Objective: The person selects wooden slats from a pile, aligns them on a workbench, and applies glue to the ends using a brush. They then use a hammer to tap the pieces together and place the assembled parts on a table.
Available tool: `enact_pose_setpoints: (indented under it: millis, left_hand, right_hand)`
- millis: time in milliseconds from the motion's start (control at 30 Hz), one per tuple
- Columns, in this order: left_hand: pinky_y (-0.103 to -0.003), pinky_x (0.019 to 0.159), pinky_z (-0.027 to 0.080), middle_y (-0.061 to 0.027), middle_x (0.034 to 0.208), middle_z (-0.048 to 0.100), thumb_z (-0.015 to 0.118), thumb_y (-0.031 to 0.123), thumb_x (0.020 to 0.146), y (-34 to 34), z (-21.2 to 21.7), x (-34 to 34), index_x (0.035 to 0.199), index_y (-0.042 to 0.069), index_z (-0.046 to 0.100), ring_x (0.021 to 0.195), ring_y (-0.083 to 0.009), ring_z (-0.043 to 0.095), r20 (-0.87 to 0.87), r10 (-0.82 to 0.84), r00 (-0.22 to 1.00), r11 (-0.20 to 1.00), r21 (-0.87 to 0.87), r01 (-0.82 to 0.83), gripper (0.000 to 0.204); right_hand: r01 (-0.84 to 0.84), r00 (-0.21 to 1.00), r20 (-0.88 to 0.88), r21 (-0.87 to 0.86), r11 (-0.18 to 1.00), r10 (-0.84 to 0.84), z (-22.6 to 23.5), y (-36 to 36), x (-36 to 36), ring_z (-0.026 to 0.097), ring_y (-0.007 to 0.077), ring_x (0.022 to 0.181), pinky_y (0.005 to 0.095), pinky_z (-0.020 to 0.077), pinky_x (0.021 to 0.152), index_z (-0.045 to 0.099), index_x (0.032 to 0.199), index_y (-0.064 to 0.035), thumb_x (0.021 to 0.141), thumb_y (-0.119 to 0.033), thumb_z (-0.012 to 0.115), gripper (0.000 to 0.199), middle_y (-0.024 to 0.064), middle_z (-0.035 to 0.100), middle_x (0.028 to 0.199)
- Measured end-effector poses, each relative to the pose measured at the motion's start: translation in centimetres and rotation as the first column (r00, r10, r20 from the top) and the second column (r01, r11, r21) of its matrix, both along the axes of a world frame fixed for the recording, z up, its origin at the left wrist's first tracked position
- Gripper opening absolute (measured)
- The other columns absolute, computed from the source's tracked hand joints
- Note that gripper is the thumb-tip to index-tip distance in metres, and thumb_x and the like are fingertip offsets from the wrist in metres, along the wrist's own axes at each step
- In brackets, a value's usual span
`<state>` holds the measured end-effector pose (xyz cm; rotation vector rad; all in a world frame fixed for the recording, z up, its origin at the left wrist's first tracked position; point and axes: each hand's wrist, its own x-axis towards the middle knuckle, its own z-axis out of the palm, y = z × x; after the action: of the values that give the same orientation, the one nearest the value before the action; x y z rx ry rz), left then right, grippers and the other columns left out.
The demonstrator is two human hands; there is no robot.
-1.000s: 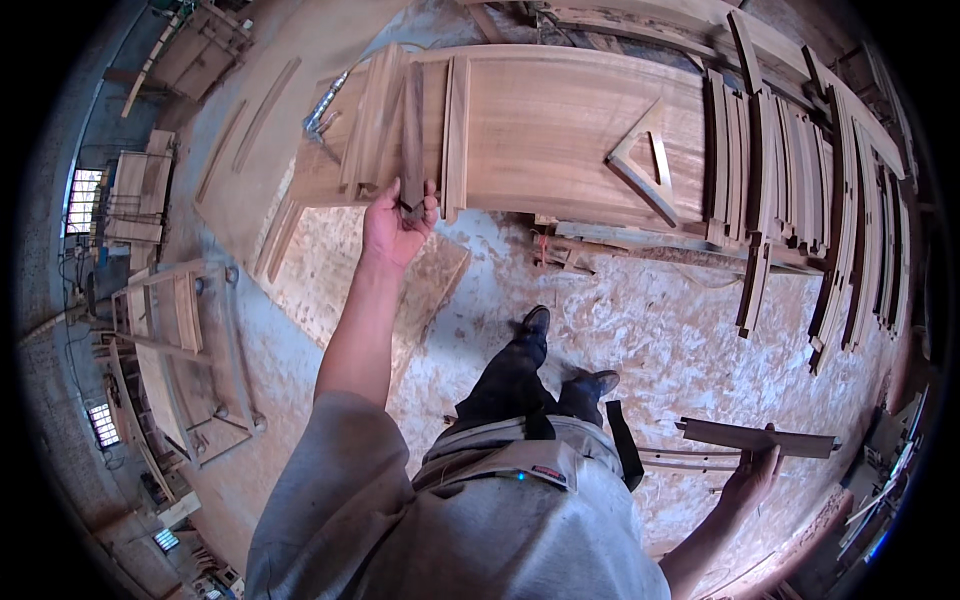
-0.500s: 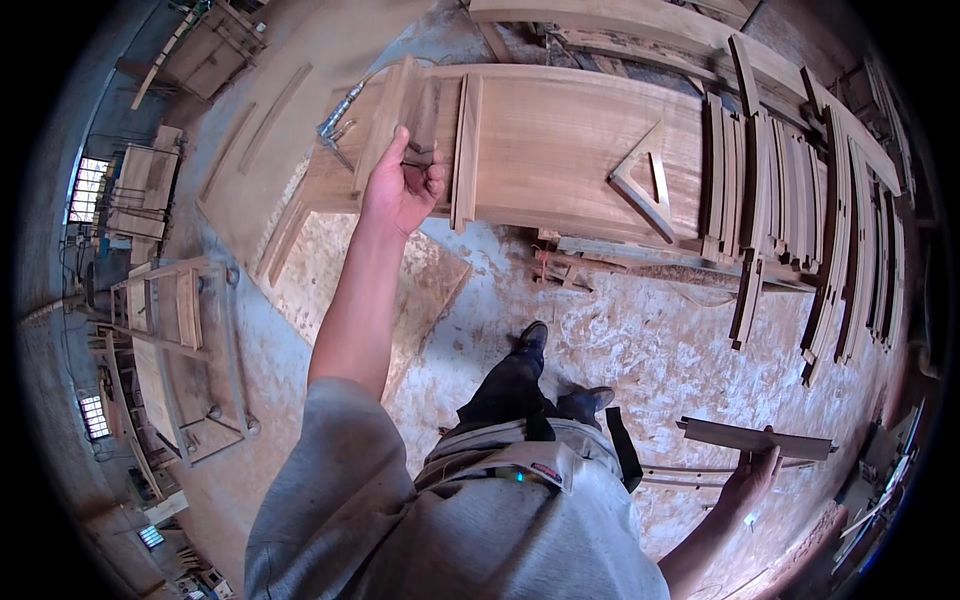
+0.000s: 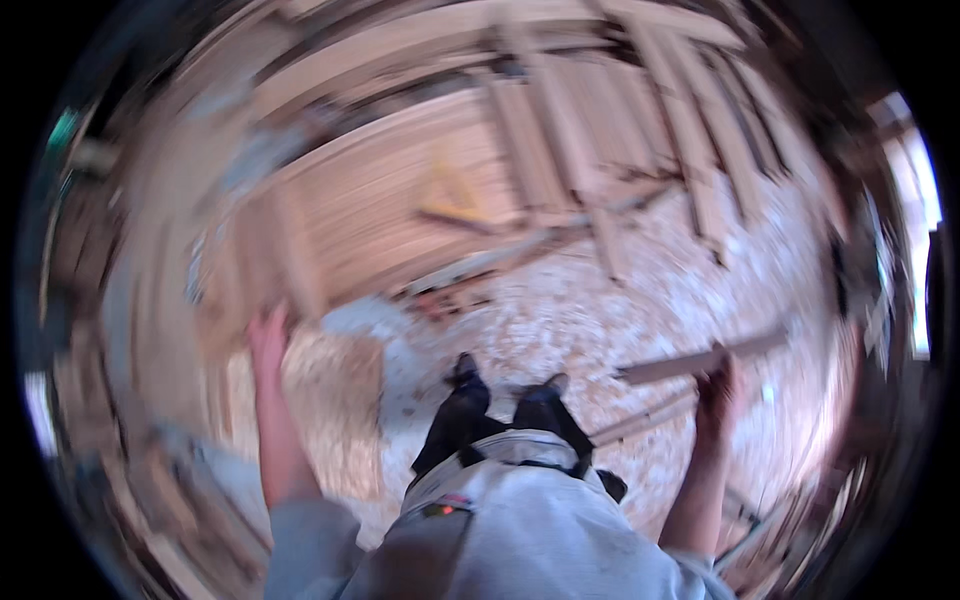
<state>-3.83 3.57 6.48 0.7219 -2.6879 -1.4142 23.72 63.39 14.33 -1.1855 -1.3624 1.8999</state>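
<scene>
Setting: a woodworking shop is seen from above, heavily motion-blurred; the floor [image 3: 620,300] is covered with pale sawdust and shavings.
Lower centre: a grey shirt [image 3: 520,530], dark trousers and two dark shoes [image 3: 505,380] are seen, toes toward the top of the frame.
Lower right: the right hand [image 3: 715,390] is closed round one end of a long wooden strip [image 3: 700,362]; the strip's long axis runs nearly level, tilting up toward the right edge, with part reaching left of the hand.
Left of centre: the left hand [image 3: 268,335] is raised at the lower edge of an upright narrow board [image 3: 295,255]. Whether the fingers are clamped on it or merely resting against it cannot be told through the blur.
Relation: the board lies directly above the left hand in the frame, its long axis running up and slightly left; the left hand is by far the nearer one.
Upper centre: a wide wooden panel [image 3: 400,200] is seen behind the board.
Upper right: a stack of leaning planks [image 3: 640,120] is made out.
</scene>
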Motion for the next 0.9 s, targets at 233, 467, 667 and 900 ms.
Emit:
enact_pose_setpoints:
  millis: [233, 467, 667, 900]
  left_hand:
    - [-0.041, 0.089, 0.045, -0.0263, 0.118, 0.057, 0.057, 0.030, 0.089, -2.5, -3.8, 2.1, 0.128, -0.007, 0.046, 0.103, -0.0394, 0.056, 0.124, -0.109, 0.986, 0.772, -0.615, 0.162, 0.055]
    - [-0.028, 0.072, 0.048, -0.0093, 0.099, 0.063, 0.054, 0.015, 0.091, 21.0, 10.3, 5.7, 0.115, -0.005, 0.055, 0.087, -0.0152, 0.060, -0.055, -0.284, 0.957, 0.955, 0.072, 0.287, 0.031]
    - [-0.030, 0.077, 0.051, -0.0130, 0.094, 0.067, 0.056, 0.006, 0.088, 50.4, 11.7, 16.8, 0.114, -0.008, 0.058, 0.084, -0.0180, 0.064, 0.063, -0.862, 0.503, 0.469, 0.477, 0.744, 0.030]
    - [-0.036, 0.093, 0.044, -0.0137, 0.133, 0.046, 0.059, 0.017, 0.091, 74.1, 9.2, 24.8, 0.139, -0.001, 0.033, 0.120, -0.0203, 0.046, -0.279, -0.908, 0.313, -0.072, 0.839, 0.539, 0.057]
  right_hand:
    - [0.175, 0.965, -0.174, -0.139, 0.975, -0.197, 2.8, 2.3, -0.7, 0.061, 0.0175, 0.083, 0.0348, 0.0524, 0.073, 0.053, 0.109, -0.0030, 0.094, -0.020, 0.054, 0.023, 0.0075, 0.061, 0.096]
    - [0.233, 0.826, -0.393, -0.415, 0.880, -0.404, 0.2, 9.7, 3.6, 0.060, 0.0230, 0.090, 0.0452, 0.0540, 0.081, 0.052, 0.103, -0.0036, 0.094, -0.019, 0.053, 0.018, 0.0092, 0.058, 0.093]
    - [0.171, 0.718, -0.488, -0.567, 0.806, -0.497, -0.1, 17.2, 5.4, 0.058, 0.0274, 0.098, 0.0488, 0.0513, 0.090, 0.050, 0.105, 0.0004, 0.095, -0.019, 0.053, 0.022, 0.0127, 0.056, 0.100]
    - [0.090, 0.626, -0.563, -0.635, 0.767, -0.540, 1.4, 25.0, 8.0, 0.057, 0.0261, 0.100, 0.0471, 0.0505, 0.091, 0.049, 0.105, -0.0020, 0.095, -0.018, 0.052, 0.019, 0.0132, 0.055, 0.106]
